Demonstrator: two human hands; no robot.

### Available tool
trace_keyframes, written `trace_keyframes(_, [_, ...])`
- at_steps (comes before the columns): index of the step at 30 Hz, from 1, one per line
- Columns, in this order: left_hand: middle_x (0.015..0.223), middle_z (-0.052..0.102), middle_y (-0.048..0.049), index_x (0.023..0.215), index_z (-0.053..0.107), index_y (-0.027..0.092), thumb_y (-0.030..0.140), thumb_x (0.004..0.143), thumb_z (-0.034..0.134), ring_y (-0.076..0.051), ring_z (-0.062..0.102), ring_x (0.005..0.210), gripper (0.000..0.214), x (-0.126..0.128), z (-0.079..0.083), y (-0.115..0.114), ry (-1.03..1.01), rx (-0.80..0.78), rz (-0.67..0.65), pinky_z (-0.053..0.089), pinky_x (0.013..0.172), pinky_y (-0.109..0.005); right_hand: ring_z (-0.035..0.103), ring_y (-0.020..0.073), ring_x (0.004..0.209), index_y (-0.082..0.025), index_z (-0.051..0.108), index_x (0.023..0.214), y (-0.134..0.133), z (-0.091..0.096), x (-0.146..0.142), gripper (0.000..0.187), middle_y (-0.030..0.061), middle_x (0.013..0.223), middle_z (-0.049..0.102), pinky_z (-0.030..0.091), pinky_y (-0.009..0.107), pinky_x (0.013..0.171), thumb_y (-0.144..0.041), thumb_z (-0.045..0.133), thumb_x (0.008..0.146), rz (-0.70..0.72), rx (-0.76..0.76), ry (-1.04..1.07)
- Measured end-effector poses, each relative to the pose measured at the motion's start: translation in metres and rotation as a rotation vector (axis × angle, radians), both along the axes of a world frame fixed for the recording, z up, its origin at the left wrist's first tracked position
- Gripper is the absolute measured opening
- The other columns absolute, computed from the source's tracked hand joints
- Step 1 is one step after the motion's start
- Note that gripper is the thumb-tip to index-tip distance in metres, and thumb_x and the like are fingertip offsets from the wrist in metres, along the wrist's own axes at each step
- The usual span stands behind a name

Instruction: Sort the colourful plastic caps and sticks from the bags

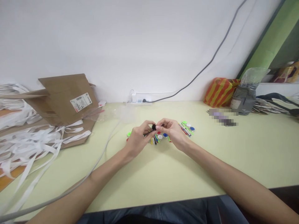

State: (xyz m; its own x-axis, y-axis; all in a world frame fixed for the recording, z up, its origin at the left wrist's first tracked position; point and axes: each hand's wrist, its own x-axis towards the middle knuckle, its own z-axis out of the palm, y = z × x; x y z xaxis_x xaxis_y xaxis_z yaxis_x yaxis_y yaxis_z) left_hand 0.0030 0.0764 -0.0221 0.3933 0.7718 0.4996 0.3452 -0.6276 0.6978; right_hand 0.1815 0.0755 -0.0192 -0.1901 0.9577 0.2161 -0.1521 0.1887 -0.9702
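My left hand (139, 135) and my right hand (171, 130) meet above the middle of the table, fingers closed. Between their fingertips is a small black round piece (154, 127), with a thin black strip running from it into my left fingers. Its exact kind is too small to make out. Beneath my hands lie small round pieces, among them a white one (160, 137) and a blue one (165, 135), beside several coloured arrow-like sticks (154, 140). Right of my right hand are more coloured sticks (185, 129) and round pieces, including a blue one (192, 128).
An open cardboard box (67, 102) and tangled white straps (35, 140) occupy the left. A grey cable (105, 146) crosses near my left arm. At the back are a power strip (140, 102), a striped bag (218, 91) and a grey bag (243, 98).
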Motion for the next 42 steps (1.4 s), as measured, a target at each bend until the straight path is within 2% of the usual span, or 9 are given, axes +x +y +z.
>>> trace_keyframes(5, [0.077, 0.068, 0.0011, 0.107, 0.057, 0.022, 0.046, 0.087, 0.066, -0.014, 0.068, 0.071, 0.032, 0.002, 0.002, 0.000, -0.032, 0.006, 0.012, 0.054, 0.067, -0.023, 0.054, 0.0122, 0.064, -0.018, 0.069, 0.080, 0.001, 0.001, 0.000, 0.034, 0.0015, 0.075, 0.065, 0.039, 0.025, 0.057, -0.047, 0.083, 0.068, -0.038, -0.008, 0.073])
trace_keyframes(10, [0.079, 0.070, 0.0012, 0.107, 0.059, 0.022, 0.046, 0.089, 0.064, -0.014, 0.069, 0.073, 0.030, 0.000, -0.001, 0.001, -0.018, 0.009, 0.018, 0.055, 0.069, -0.023, 0.057, 0.0129, 0.067, -0.018, 0.070, 0.082, 0.006, -0.004, 0.001, 0.036, 0.0034, 0.080, 0.070, 0.041, 0.025, 0.059, -0.046, 0.085, 0.065, -0.045, -0.035, 0.144])
trace_keyframes(18, [0.075, 0.067, 0.0025, 0.107, 0.060, 0.021, 0.040, 0.091, 0.063, -0.014, 0.068, 0.073, 0.025, 0.001, -0.001, -0.001, -0.046, -0.022, 0.010, 0.054, 0.069, -0.023, 0.053, 0.0109, 0.053, -0.019, 0.068, 0.087, 0.002, 0.000, 0.002, 0.041, -0.0030, 0.060, 0.063, 0.038, 0.024, 0.053, -0.045, 0.087, 0.061, -0.062, -0.052, 0.127])
trace_keyframes(22, [0.079, 0.070, 0.0002, 0.107, 0.058, 0.021, 0.042, 0.089, 0.065, -0.017, 0.073, 0.077, 0.029, 0.003, 0.001, -0.004, -0.132, -0.088, -0.018, 0.058, 0.071, -0.026, 0.053, 0.0105, 0.055, -0.017, 0.067, 0.082, 0.001, 0.002, 0.001, 0.039, -0.0015, 0.064, 0.063, 0.039, 0.023, 0.052, -0.046, 0.085, 0.064, -0.106, 0.023, 0.048])
trace_keyframes(27, [0.080, 0.072, -0.0005, 0.104, 0.060, 0.020, 0.042, 0.086, 0.069, -0.017, 0.073, 0.077, 0.029, 0.004, 0.004, -0.007, -0.099, -0.015, 0.019, 0.058, 0.073, -0.027, 0.050, 0.0103, 0.052, -0.017, 0.068, 0.080, 0.000, 0.005, 0.001, 0.038, -0.0018, 0.063, 0.060, 0.037, 0.023, 0.046, -0.048, 0.083, 0.065, -0.159, 0.080, -0.059])
trace_keyframes(31, [0.085, 0.073, -0.0013, 0.105, 0.060, 0.019, 0.036, 0.091, 0.063, -0.015, 0.072, 0.077, 0.022, 0.003, 0.004, -0.005, -0.075, 0.031, 0.025, 0.057, 0.072, -0.023, 0.052, 0.0112, 0.054, -0.017, 0.068, 0.078, 0.002, 0.003, 0.002, 0.033, -0.0006, 0.065, 0.062, 0.038, 0.023, 0.048, -0.046, 0.081, 0.070, -0.189, 0.183, -0.133])
trace_keyframes(38, [0.083, 0.071, 0.0002, 0.097, 0.061, 0.019, 0.030, 0.093, 0.057, -0.011, 0.069, 0.073, 0.012, -0.004, 0.004, -0.001, 0.079, 0.215, 0.065, 0.054, 0.072, -0.021, 0.059, 0.0145, 0.069, -0.018, 0.070, 0.079, 0.005, -0.009, -0.003, 0.019, 0.0016, 0.074, 0.070, 0.043, 0.027, 0.067, -0.035, 0.066, 0.086, -0.197, 0.367, -0.286])
trace_keyframes(40, [0.085, 0.072, 0.0000, 0.101, 0.060, 0.021, 0.033, 0.095, 0.055, -0.012, 0.070, 0.076, 0.014, -0.006, 0.003, 0.001, 0.136, 0.255, 0.080, 0.053, 0.073, -0.021, 0.060, 0.0151, 0.072, -0.019, 0.070, 0.079, 0.005, -0.009, -0.001, 0.018, 0.0012, 0.075, 0.070, 0.043, 0.028, 0.071, -0.033, 0.064, 0.087, -0.228, 0.416, -0.360])
trace_keyframes(42, [0.087, 0.073, 0.0005, 0.113, 0.057, 0.023, 0.035, 0.095, 0.054, -0.013, 0.071, 0.079, 0.022, -0.007, 0.002, 0.003, 0.169, 0.274, 0.103, 0.053, 0.073, -0.022, 0.061, 0.0158, 0.075, -0.019, 0.071, 0.080, 0.012, -0.008, 0.005, 0.019, 0.0017, 0.078, 0.071, 0.044, 0.028, 0.073, -0.034, 0.063, 0.088, -0.268, 0.446, -0.401])
